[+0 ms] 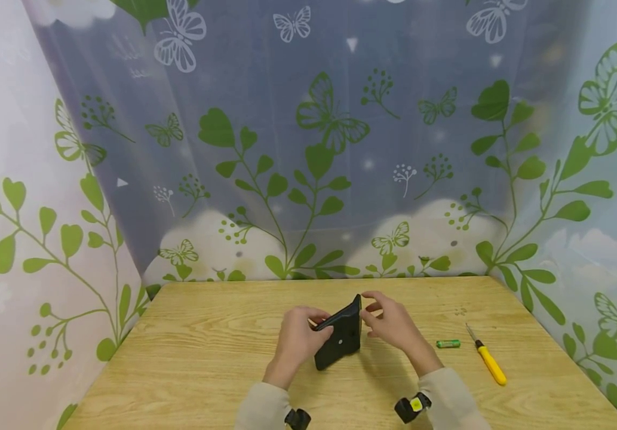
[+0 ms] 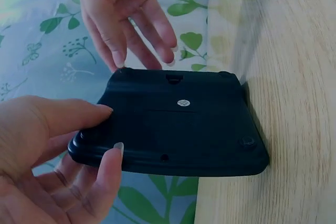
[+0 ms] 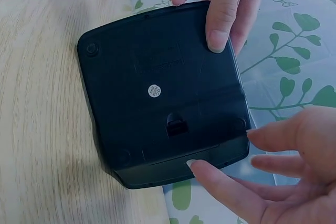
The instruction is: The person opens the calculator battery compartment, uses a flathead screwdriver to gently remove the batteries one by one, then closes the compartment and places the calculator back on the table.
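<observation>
A black calculator (image 1: 338, 341) stands tilted on its edge on the table, its underside turned to the cameras. Its back carries a round white sticker (image 3: 154, 91), rubber feet and a small latch (image 3: 177, 125); the front is hidden. My left hand (image 1: 298, 335) grips one side, thumb on the back and other fingers around the edge. At the opposite end my right hand (image 1: 392, 321) has its fingertips at the edge, fingers loosely spread and not closed round it, as the right wrist view shows.
Right of the hands, a green battery (image 1: 448, 343) lies on the wooden table (image 1: 206, 358). Beyond it is a screwdriver (image 1: 490, 362) with a yellow handle. Several tiny pieces (image 1: 460, 311), too small to identify, lie farther back. A patterned curtain (image 1: 265, 179) hangs behind the table.
</observation>
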A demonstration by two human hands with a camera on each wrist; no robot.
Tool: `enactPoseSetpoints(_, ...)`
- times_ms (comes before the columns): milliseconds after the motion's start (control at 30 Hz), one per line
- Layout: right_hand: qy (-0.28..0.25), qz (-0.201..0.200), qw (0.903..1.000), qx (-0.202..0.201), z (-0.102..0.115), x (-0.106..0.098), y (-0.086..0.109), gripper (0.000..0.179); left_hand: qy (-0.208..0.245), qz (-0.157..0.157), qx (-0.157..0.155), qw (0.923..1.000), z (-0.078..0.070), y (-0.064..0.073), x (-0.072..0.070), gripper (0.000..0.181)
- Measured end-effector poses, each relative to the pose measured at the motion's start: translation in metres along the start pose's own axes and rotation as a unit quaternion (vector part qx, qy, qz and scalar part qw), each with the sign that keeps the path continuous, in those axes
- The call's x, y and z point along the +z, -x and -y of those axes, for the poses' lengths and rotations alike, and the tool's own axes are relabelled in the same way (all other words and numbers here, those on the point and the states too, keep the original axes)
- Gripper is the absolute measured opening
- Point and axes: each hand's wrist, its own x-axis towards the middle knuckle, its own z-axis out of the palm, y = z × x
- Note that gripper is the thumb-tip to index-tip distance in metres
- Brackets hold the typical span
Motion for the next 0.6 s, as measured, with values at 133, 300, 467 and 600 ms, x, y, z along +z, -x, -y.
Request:
enactPoseSetpoints(133,-0.012,-0.004,0.9999,0.001,0.0010,-0.0019,0.0006,0.049,-0.009,0.011,0.015,0.9998,-0.0017,0.0007,0.0022,0.013)
enactPoseSetpoints(300,-0.022,-0.004,0.9998,-0.003,0.0026,-0.0033,0.0006,0.043,-0.018,0.033,0.032,0.9988,-0.0012,0.0010,0.0049,0.014)
enactPoseSetpoints(467,-0.017,-0.009,0.9998,-0.003,0.0026,-0.0039,0.0006,0.039,-0.005,0.051,0.044,0.9977,-0.0012,0.0000,0.0049,0.013)
enactPoseSetpoints(600,-0.012,-0.013,0.9998,0.006,0.0038,-0.0040,0.0014,0.036,0.009,0.066,0.050,0.9965,-0.0010,-0.0009,0.0048,0.014)
